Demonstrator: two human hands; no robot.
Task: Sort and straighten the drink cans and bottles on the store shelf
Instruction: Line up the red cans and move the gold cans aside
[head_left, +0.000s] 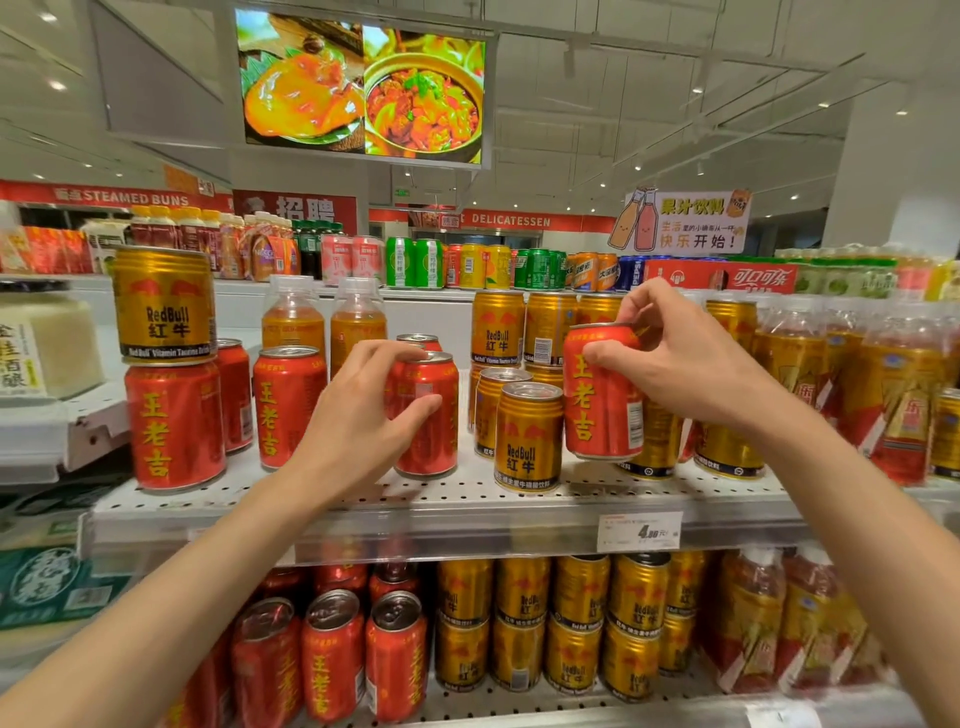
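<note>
My 2 forearms reach in from the near edge; each hand has a red can at the shelf.

My left hand (358, 415) curls round a standing red can (428, 415); my right hand (680, 358) pinches a lifted red can (602, 395) above the gold cans (529, 436). I judge that top-rim pinch could slip and topple them off the shelf (467, 499).

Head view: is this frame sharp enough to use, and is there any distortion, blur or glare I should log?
Head view: wide-angle bending curves the shelf edge and the ceiling lines; the centre is sharp, labels readable on the red can in the right hand and on the gold can; the wrapped bottles at right and the lower-left corner smear; lighting is even, with small highlights on can tops.
</note>
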